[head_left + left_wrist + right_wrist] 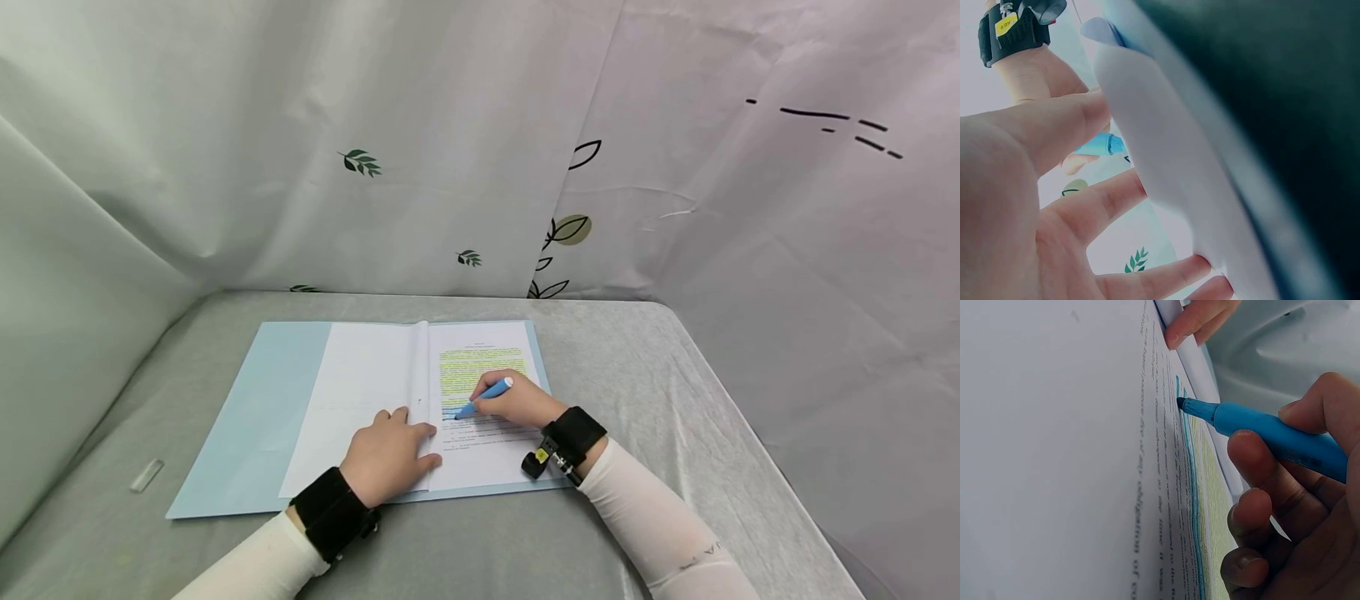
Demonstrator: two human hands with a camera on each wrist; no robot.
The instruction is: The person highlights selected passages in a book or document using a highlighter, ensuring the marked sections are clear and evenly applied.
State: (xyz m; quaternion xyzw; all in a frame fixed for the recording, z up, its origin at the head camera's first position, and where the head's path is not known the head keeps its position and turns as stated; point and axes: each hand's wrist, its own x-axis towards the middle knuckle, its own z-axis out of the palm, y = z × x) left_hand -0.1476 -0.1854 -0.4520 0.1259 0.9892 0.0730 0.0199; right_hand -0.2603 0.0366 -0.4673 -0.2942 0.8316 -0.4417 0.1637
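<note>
A blue highlighter (491, 392) is pinched between the thumb and fingers of my right hand (525, 402). In the right wrist view the highlighter's dark tip (1181, 403) meets the printed page (1085, 456) at the start of a blue line. Upper text on that page (480, 471) is marked yellow, with blue lines (450, 412) just below. My left hand (386, 458) rests with spread fingers by the fold of the open folder, its fingertips touching the paper. In the left wrist view, the fingers (1116, 200) press the page edge.
The light blue folder (247, 425) lies open on the grey cloth-covered table (615, 367), a blank white sheet (352, 367) on its left side. A small clear piece (146, 476) lies left of the folder. Pale patterned curtains (450, 192) enclose the back and sides.
</note>
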